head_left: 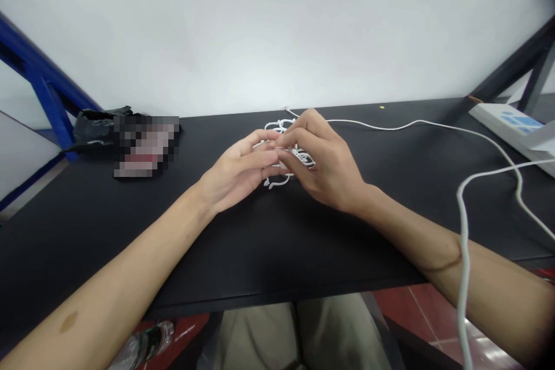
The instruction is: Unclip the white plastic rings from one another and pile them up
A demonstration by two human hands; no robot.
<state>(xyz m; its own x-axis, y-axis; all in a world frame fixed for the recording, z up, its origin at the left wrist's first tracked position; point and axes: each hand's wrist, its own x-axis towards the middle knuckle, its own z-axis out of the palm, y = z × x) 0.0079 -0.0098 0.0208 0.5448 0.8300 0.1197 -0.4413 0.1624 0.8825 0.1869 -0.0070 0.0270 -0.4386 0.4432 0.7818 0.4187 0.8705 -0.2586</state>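
A small heap of knotted white cord (304, 156) lies on the black table (243, 260), partly covered by my fingers. My left hand (237, 169) is at its left side, with thumb and fingertips closed on a bit of the cord. From the right, my right hand (332, 161) meets it, thumb and index finger pinched together at the left fingertips. The short piece between the fingertips is mostly hidden. Loops and loose ends of cord show behind and below the hands.
A black plastic bag (93, 130) and a blurred-out item (145, 147) lie at the left. A white cable (388, 128) runs to the right, and another white cable (462, 254) hangs across my right forearm. A white box (505, 127) stands far right; a bottle (145, 347) is below the table.
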